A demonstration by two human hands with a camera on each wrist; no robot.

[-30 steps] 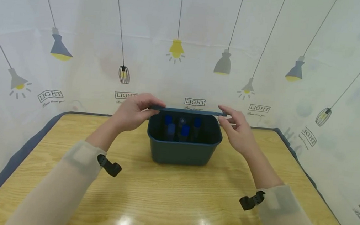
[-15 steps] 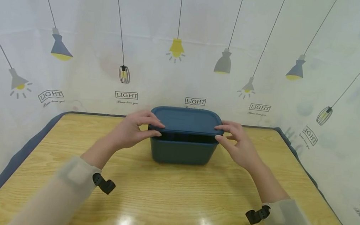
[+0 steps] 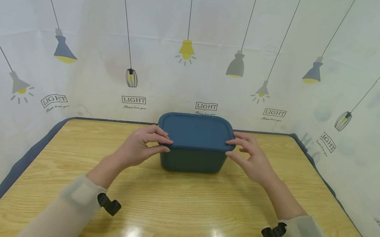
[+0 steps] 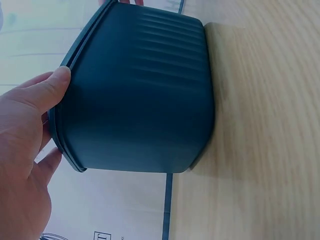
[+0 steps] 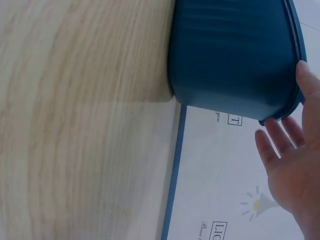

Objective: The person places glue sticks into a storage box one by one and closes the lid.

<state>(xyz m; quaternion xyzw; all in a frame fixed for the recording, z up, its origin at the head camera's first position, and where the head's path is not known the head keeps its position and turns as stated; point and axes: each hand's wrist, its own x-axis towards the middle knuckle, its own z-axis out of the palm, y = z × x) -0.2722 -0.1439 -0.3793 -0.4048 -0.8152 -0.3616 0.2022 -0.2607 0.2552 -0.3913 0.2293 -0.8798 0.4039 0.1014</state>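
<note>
A dark blue lid lies over the top of a dark teal plastic box near the table's back edge. At the lid's front left corner my left hand pinches the rim, fingers on top and thumb at the front edge. My right hand holds the front right corner in the same way. From the left wrist view, the thumb presses at the seam between lid and box. In the right wrist view the fingers spread around the box's rim. What is inside the box is hidden by the lid.
The box stands on a wood-grain table with a dark blue border. Behind and at both sides hangs a pale cloth printed with lamps and the word LIGHT. A small black device sits on each wrist.
The lid has come down from being held edge-on above the open box to covering it, hiding several blue-capped items inside. Both hands moved down and nearer with it.
</note>
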